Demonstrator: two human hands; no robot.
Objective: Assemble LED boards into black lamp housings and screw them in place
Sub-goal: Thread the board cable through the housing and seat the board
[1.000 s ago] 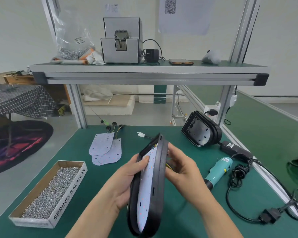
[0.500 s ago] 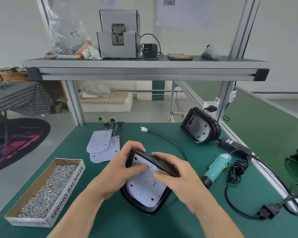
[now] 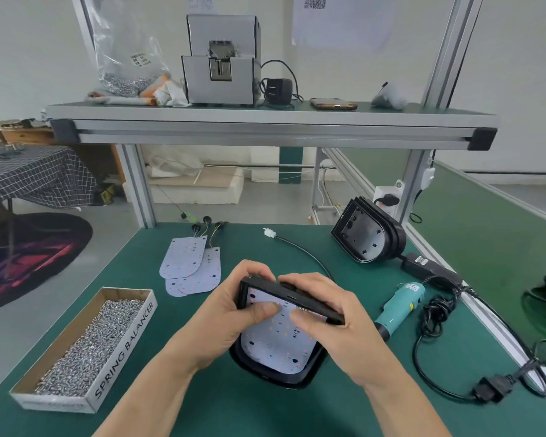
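Note:
A black lamp housing (image 3: 300, 378) lies open side up on the green table (image 3: 297, 411), with a white LED board (image 3: 275, 345) seated inside it. My left hand (image 3: 234, 313) grips the housing's far left corner, thumb pressing on the board. My right hand (image 3: 325, 313) grips the far right rim, its thumb also on the board. Several spare LED boards (image 3: 188, 266) with wires lie to the far left. A stack of empty black housings (image 3: 368, 236) leans at the far right.
A cardboard box of screws (image 3: 85, 345) sits at the left front. A teal electric screwdriver (image 3: 397, 307) with its black cable (image 3: 435, 313) lies to the right. A black cable with a white connector (image 3: 269, 232) runs behind the hands. A shelf (image 3: 265, 121) spans overhead.
The housing went from held upright on edge to lying flat on the table, board facing up. Both hands now press their thumbs on the board near the far rim.

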